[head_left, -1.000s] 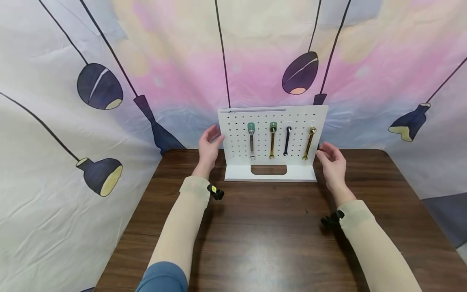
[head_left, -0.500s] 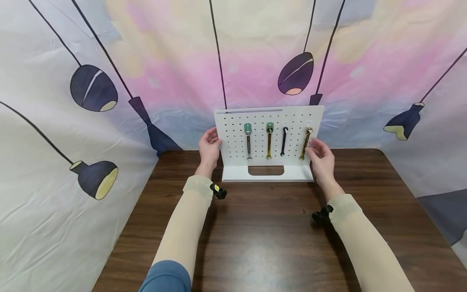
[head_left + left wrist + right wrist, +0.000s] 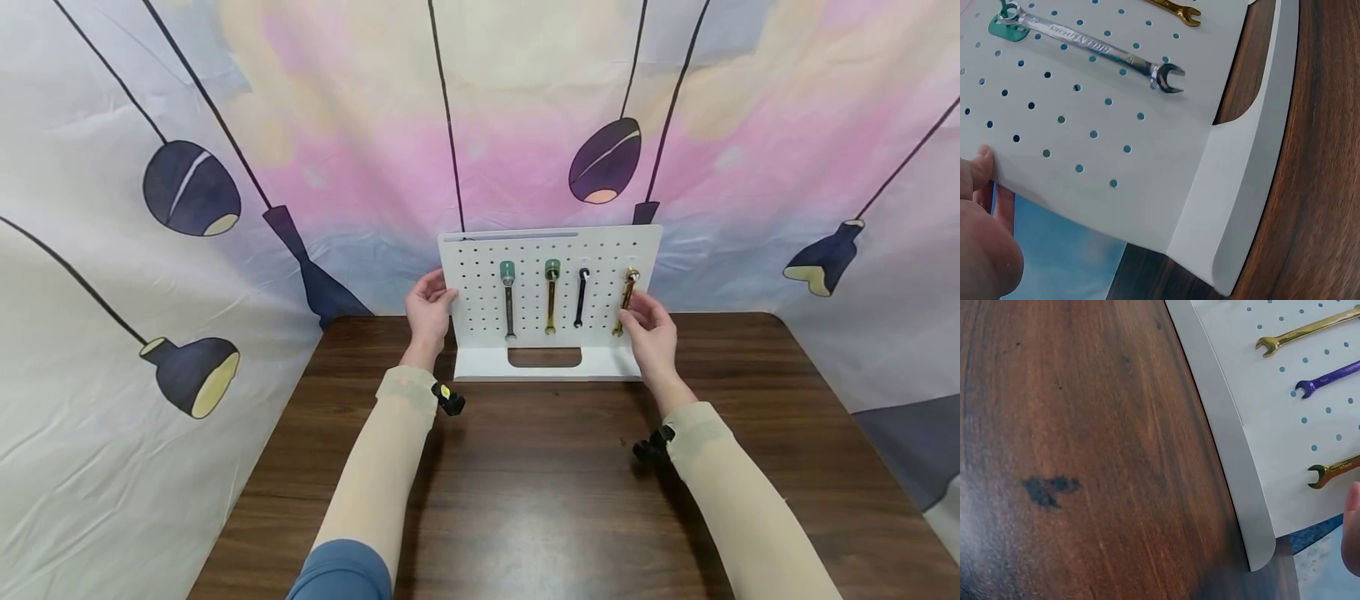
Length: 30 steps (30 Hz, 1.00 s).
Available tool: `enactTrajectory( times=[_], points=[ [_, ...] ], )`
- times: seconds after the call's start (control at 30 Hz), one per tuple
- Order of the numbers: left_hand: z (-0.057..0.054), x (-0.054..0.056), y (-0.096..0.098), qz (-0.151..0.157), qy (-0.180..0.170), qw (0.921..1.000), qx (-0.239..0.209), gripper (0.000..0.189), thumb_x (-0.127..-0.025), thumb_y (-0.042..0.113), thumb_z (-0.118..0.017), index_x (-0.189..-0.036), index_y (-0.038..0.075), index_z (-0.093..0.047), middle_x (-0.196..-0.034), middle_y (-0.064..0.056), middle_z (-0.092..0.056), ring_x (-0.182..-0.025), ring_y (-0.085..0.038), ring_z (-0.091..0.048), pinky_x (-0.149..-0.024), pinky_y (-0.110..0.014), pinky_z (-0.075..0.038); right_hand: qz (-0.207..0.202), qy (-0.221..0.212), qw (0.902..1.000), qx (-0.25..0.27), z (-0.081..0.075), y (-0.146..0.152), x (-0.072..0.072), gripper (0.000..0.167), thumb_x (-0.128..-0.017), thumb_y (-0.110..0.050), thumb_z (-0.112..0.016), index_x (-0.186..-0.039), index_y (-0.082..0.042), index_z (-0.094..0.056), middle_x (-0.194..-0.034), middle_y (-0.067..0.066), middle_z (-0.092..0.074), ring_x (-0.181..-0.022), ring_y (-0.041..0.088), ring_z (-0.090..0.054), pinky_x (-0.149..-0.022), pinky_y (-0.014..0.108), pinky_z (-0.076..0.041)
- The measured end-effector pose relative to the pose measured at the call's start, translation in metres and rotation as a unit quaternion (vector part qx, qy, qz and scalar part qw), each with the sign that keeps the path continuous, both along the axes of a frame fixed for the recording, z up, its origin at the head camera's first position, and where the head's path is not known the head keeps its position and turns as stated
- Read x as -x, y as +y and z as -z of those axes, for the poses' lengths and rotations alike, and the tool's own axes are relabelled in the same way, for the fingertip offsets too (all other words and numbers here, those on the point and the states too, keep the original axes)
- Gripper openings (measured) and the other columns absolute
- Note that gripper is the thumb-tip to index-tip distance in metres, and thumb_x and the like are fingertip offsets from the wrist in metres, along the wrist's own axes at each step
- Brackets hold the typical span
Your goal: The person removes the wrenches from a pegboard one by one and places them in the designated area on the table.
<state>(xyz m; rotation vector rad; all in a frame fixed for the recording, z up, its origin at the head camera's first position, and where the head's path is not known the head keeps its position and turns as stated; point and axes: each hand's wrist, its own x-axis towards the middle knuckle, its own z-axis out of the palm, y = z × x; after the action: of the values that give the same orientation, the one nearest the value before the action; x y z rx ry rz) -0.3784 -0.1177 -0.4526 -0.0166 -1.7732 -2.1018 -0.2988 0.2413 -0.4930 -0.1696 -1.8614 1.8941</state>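
A white pegboard stand (image 3: pixel 480 312) stands on the table with wrenches hanging in a row. My left hand (image 3: pixel 429 312) grips its left edge, thumb (image 3: pixel 984 164) in front and fingers behind. At the other side, my right hand (image 3: pixel 651 340) has thumb and finger at the shaft of the rightmost gold wrench (image 3: pixel 628 293), whose open end (image 3: pixel 1317 476) points down. Left of it hang a small wrench (image 3: pixel 581 300), dark in the head view and purple in the right wrist view, another gold wrench (image 3: pixel 551 300) and a silver wrench (image 3: pixel 1091 44). Green pieces sit at the tops of the silver and inner gold wrenches.
The stand has a flat foot (image 3: pixel 480 364) with a wide cutout, resting on the brown wooden table (image 3: pixel 540 483). Directly behind the table hangs a cloth backdrop (image 3: pixel 337 125) printed with lamps. Small black cameras sit on both wrists.
My right hand has moved left from beside the board's right edge to the rightmost gold wrench. My left hand has closed onto the left edge. The head view has shifted slightly.
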Motion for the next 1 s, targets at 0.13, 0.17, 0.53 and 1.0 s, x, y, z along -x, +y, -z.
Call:
enactTrajectory(
  times=[0.13,0.17,0.53,1.0],
  points=[
    [0.003,0.000,0.002,-0.024,-0.013,0.9996,0.000,0.036,-0.093,-0.011,-0.077,-0.126,0.003,-0.075,-0.103,-0.004,-0.069,-0.093,-0.014,-0.069,-0.084,-0.027,-0.057,-0.008,-0.007,0.9999,-0.010,0.001,-0.002,0.001,0.048,-0.102,-0.009,-0.074,-0.147,-0.002,-0.061,-0.137,0.015,-0.065,-0.112,0.009,-0.062,-0.098,0.020,-0.049],
    [0.004,-0.001,0.003,-0.029,-0.014,0.9995,0.000,0.036,-0.093,-0.011,-0.077,-0.126,0.003,-0.075,-0.103,-0.005,-0.069,-0.094,-0.015,-0.069,-0.085,-0.027,-0.057,-0.009,-0.008,0.9999,-0.012,0.001,-0.002,0.001,0.048,-0.102,-0.008,-0.074,-0.147,-0.002,-0.061,-0.137,0.015,-0.065,-0.112,0.009,-0.062,-0.098,0.020,-0.049],
    [0.004,0.005,0.006,-0.039,-0.017,0.9990,-0.009,0.038,-0.091,-0.013,-0.078,-0.125,0.005,-0.079,-0.104,-0.009,-0.074,-0.091,-0.015,-0.068,-0.081,-0.025,-0.057,0.005,-0.049,0.9983,-0.031,0.006,-0.001,0.003,0.045,-0.104,-0.014,-0.073,-0.147,-0.003,-0.061,-0.138,0.016,-0.065,-0.118,0.014,-0.060,-0.103,0.027,-0.048],
    [0.003,0.008,0.003,-0.031,-0.024,0.9992,0.003,0.034,-0.091,-0.011,-0.079,-0.122,0.004,-0.080,-0.098,-0.005,-0.074,-0.088,-0.015,-0.069,-0.079,-0.028,-0.056,0.022,-0.051,0.9985,-0.006,0.011,-0.002,0.006,0.037,-0.106,-0.011,-0.070,-0.139,0.004,-0.064,-0.110,-0.005,-0.063,-0.102,0.008,-0.057,-0.089,0.019,-0.046]
  ],
)
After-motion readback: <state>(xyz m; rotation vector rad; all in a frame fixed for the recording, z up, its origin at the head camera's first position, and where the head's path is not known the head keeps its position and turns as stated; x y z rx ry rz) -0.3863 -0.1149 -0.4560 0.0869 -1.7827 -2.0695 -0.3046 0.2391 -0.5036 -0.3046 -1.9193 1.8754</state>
